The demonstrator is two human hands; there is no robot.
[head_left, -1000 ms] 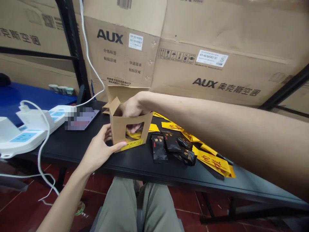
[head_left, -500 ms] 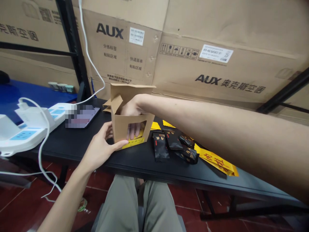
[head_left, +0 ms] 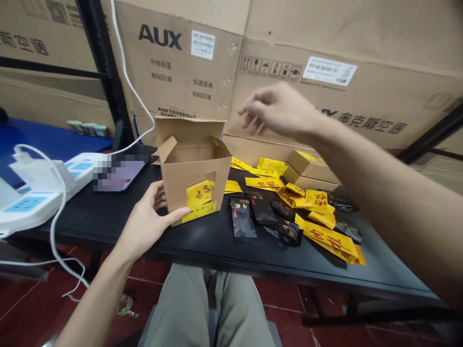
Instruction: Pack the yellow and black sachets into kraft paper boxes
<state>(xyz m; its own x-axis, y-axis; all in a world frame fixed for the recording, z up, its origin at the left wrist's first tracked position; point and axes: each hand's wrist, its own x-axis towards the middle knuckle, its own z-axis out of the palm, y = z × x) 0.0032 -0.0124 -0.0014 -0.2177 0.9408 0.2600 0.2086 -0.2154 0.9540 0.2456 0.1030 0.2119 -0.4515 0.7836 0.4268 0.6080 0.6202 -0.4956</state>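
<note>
A kraft paper box (head_left: pixel 177 178) stands upright on the black table with its top flaps raised. My left hand (head_left: pixel 150 212) grips its lower left side, thumb across the front and fingers behind. Through the front window a yellow packet (head_left: pixel 199 193) shows inside. My right hand (head_left: pixel 271 108) hangs in the air beyond the box, to its right, fingers loosely bent and apart, with nothing visible in them. Below it lie several yellow packets (head_left: pixel 264 183), and nearer the front edge are several black packets (head_left: pixel 243 219).
Two flat kraft boxes (head_left: pixel 307 171) are stacked at the back right. To the left are a white power strip (head_left: pixel 61 183) with a plugged-in charger and a phone (head_left: pixel 123 174). Large AUX cartons (head_left: pixel 202 19) stand behind the black table (head_left: pixel 206 241).
My right hand has come out of the box and moved up and to the right. The packets and flat boxes behind that arm now show. My left hand still grips the box.
</note>
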